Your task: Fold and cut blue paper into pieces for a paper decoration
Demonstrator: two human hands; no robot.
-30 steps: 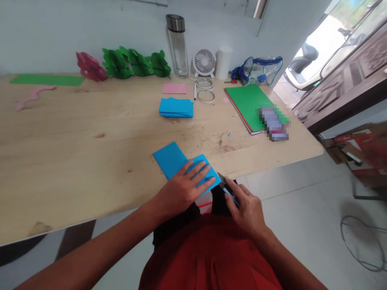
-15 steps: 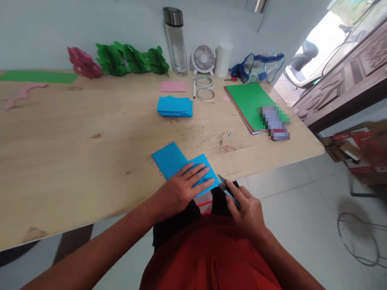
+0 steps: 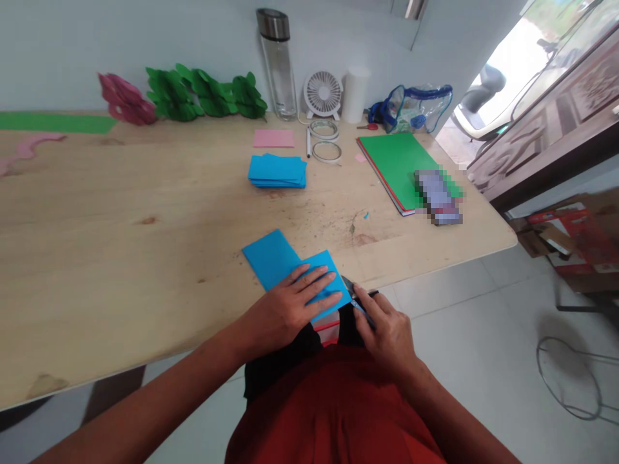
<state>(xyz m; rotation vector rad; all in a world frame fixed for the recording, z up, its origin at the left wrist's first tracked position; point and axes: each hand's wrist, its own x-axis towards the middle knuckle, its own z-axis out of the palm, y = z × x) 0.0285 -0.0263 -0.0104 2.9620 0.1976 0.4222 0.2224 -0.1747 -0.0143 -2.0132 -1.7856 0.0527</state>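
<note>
Blue folded paper (image 3: 271,252) lies at the table's front edge, its right-hand part turned over at an angle. My left hand (image 3: 302,299) rests flat on that part with fingers stretched out, pressing it down. My right hand (image 3: 387,325) is closed around the handle of a knife (image 3: 349,287) with a dark blade and a bluish handle. The blade is against the right edge of the blue paper; whether its edge is inside the fold, I cannot tell. Farther back sits a stack of blue paper pieces (image 3: 277,172).
Behind the stack are pink paper (image 3: 273,138), tape rolls (image 3: 327,152), a bottle (image 3: 280,77), a small fan (image 3: 323,95) and a clear pouch (image 3: 418,108). Green sheets (image 3: 394,167) with a blurred-out object lie at right. Green paper flowers (image 3: 213,93) stand along the wall.
My right hand has moved slightly left with the knife, bringing the blade up to the paper's right edge. My left hand stays flat on the paper. The view has shifted a little.
</note>
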